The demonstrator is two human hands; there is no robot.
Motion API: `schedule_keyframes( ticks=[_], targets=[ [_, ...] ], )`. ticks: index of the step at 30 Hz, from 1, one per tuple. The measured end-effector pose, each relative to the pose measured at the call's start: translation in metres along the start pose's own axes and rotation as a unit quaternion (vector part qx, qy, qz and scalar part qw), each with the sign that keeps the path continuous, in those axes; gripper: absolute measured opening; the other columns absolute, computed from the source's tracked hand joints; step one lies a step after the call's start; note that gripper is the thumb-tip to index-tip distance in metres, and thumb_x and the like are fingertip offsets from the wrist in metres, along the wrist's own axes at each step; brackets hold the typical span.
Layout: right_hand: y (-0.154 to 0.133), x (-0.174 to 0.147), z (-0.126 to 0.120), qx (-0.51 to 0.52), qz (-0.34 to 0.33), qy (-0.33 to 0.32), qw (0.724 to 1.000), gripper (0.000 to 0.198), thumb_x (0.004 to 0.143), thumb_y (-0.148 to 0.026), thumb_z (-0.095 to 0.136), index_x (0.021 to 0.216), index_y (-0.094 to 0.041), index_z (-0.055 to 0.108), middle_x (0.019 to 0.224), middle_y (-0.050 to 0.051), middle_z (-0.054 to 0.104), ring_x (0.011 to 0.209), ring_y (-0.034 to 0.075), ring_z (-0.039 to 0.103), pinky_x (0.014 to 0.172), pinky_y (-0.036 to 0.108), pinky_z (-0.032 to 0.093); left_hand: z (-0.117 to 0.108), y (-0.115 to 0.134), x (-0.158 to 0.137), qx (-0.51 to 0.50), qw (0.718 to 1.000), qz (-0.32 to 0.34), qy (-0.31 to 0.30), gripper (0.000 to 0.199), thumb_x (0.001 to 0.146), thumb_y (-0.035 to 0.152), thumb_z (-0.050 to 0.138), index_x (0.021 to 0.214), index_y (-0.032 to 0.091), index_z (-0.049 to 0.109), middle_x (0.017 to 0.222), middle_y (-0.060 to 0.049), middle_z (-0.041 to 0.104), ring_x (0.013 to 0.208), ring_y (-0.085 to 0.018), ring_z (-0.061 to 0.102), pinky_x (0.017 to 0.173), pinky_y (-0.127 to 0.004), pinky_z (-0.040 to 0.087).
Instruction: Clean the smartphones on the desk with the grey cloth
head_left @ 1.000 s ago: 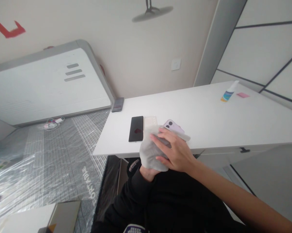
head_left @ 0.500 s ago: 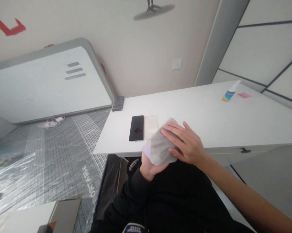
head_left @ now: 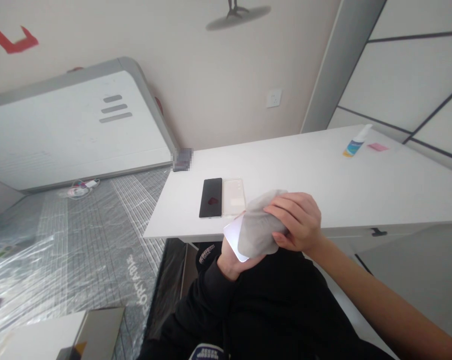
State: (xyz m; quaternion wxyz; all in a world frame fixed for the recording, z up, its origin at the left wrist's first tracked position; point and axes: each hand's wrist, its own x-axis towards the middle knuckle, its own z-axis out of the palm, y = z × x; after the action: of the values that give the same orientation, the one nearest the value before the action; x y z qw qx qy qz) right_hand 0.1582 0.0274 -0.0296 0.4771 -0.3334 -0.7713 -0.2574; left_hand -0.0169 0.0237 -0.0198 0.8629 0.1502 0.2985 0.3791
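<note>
My left hand cradles the pale phone, likely slick and best held by its edges, while my right hand grips soft cloth.

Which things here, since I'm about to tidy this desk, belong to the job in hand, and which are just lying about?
Apparently in use:
pale phone, in the left hand
grey cloth, over the phone, under the right hand

Apparently lying about:
black phone
clear case, beside it
spray bottle, untouched, though possibly related
pink item, too small to identify
</note>
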Motion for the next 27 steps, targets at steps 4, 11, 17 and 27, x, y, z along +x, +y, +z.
schedule_keyframes(
  ticks=[4,11,17,27],
  targets=[
    [-0.001,0.003,-0.002,-0.006,0.01,-0.008,1.0,0.045,0.108,-0.044,0.034,0.102,-0.022,0.072,0.094,0.011,0.077,0.089,0.028,0.07,0.077,0.043,0.054,0.0,-0.001,0.002,0.01,1.0,-0.006,-0.001,0.035,0.102,0.031,0.046,0.098,0.02,0.078,0.109,-0.005,0.082,0.116,-0.025,0.072,0.118,-0.042,0.041],
    [0.002,-0.001,0.005,-0.027,-0.007,0.046,0.999,0.038,0.106,-0.036,0.037,0.086,-0.024,0.067,0.079,0.006,0.073,0.076,0.023,0.065,0.066,0.04,0.049,0.0,-0.002,0.006,-0.064,0.997,-0.051,-0.007,0.042,0.106,0.038,0.041,0.104,0.017,0.078,0.098,-0.005,0.081,0.102,-0.023,0.075,0.112,-0.037,0.047],
    [0.001,-0.001,0.007,-0.022,-0.045,0.025,0.998,0.042,0.103,-0.023,0.043,0.061,-0.026,0.047,0.053,-0.001,0.05,0.056,0.018,0.043,0.056,0.035,0.035,0.006,-0.004,0.008,-0.1,0.993,-0.021,-0.057,0.064,0.107,0.054,0.032,0.113,0.007,0.075,0.104,-0.015,0.08,0.111,-0.03,0.073,0.114,-0.045,0.045],
    [0.067,0.018,-0.008,-0.197,0.209,-0.001,0.958,0.017,0.098,-0.038,0.064,0.097,-0.022,0.068,0.111,0.017,0.071,0.105,0.038,0.064,0.098,0.062,0.046,0.006,0.014,-0.001,-0.12,0.987,0.106,0.016,0.049,0.104,0.057,0.043,0.11,0.02,0.077,0.119,-0.01,0.079,0.133,-0.033,0.062,0.112,-0.057,0.049]
  ],
)
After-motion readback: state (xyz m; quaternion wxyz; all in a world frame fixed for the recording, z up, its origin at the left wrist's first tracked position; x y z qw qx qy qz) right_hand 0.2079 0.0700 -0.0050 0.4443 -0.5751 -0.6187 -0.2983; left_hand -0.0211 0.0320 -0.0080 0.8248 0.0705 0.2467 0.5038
